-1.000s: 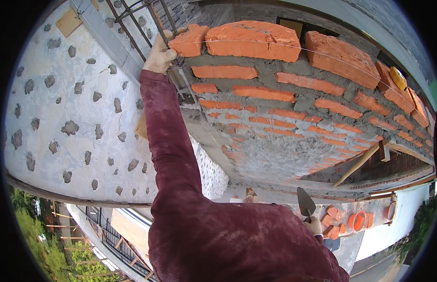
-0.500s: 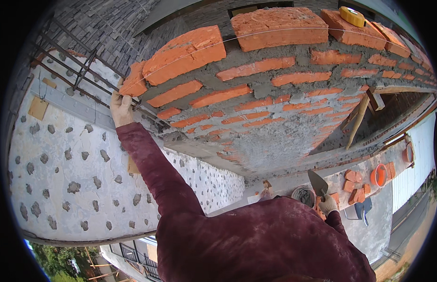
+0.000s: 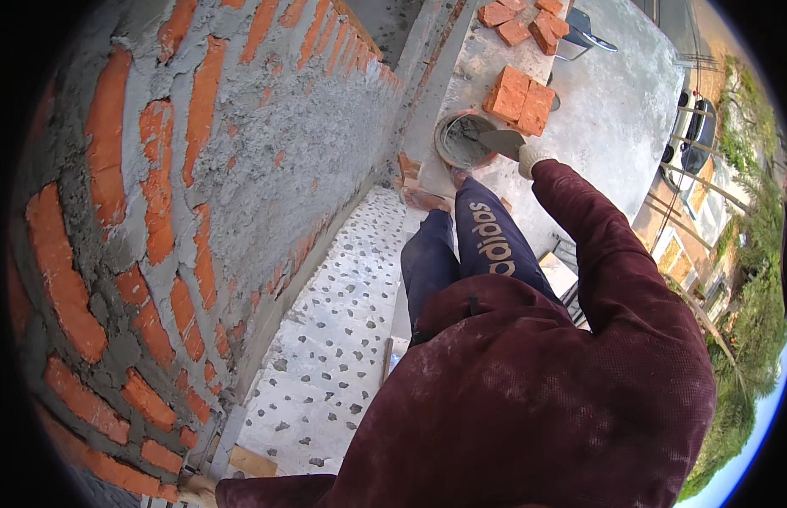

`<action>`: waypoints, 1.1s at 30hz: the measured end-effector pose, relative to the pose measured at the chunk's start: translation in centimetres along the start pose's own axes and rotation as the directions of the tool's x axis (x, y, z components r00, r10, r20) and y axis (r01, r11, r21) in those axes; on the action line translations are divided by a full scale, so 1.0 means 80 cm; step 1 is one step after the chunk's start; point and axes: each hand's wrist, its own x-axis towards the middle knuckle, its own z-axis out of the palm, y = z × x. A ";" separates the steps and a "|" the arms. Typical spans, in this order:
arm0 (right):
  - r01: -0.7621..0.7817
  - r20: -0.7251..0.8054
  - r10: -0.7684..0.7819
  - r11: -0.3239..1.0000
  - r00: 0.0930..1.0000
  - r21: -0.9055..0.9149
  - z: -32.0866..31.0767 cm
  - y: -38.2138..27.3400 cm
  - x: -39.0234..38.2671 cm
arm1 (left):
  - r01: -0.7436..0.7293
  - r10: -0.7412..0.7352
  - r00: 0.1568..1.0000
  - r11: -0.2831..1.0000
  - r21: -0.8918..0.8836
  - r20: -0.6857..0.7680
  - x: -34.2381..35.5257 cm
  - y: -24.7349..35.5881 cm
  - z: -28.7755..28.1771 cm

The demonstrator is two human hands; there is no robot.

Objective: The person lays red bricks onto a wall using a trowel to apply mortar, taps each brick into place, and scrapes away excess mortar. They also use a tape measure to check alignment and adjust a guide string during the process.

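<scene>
The biggest thing here is the wall (image 3: 275, 152), brick and grey joints all down the left, with a white pitted surface (image 3: 326, 364) along its foot. Then there's the wearer's dark trousers (image 3: 432, 254), a block of loose bricks (image 3: 519, 100) past the knees, and just beside those the bucket (image 3: 442, 146) with grey mortar (image 3: 465, 140) in it. The trowel (image 3: 502, 144) pokes over the rim, tip above the mortar or maybe in it, hard to say. The right hand (image 3: 531, 159), gloved, is wrapped snugly round the handle end. The left hand (image 3: 197, 489) is way down at the bottom edge, right by the end brick (image 3: 167, 492); too blurry and cut off, so I can't tell how open it is or if it's got hold of anything. My two cents: keep that wrist loose, slide the blade in flat, lift it level so nothing slops off, and go easy on the end brick meanwhile. Writing-wise, just big pale lettering (image 3: 488, 239) down one trouser leg; no label I can make out on bucket or trowel.
</scene>
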 end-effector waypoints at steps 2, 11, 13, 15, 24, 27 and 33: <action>-0.069 0.060 0.071 0.997 0.996 -0.042 0.036 -0.004 0.051 | 0.014 -0.012 0.999 0.999 0.032 -0.049 -0.007 0.008 0.035; -0.203 0.213 0.163 0.962 0.963 0.182 0.166 -0.022 0.273 | 0.015 -0.010 0.999 0.995 0.102 -0.051 0.012 -0.016 0.150; -0.180 0.197 0.148 0.971 0.969 0.155 0.189 -0.041 0.305 | 0.034 -0.015 0.994 0.985 0.167 -0.112 -0.023 0.008 0.109; -0.215 0.171 0.182 0.957 0.968 0.195 0.207 -0.053 0.317 | 0.001 0.009 0.997 0.990 0.138 -0.076 0.007 -0.009 0.156; -0.117 0.089 0.097 0.960 0.991 0.253 0.278 -0.056 0.327 | 0.035 -0.019 0.994 0.988 0.152 -0.105 0.011 -0.024 0.148; -0.066 0.044 0.055 0.942 0.998 0.328 0.284 -0.062 0.340 | 0.019 -0.009 0.996 0.993 0.113 -0.092 0.023 -0.036 0.163; -0.035 0.096 -0.056 0.661 0.994 0.750 0.285 -0.014 0.278 | 0.026 -0.013 0.996 0.989 0.143 -0.093 0.026 -0.015 0.162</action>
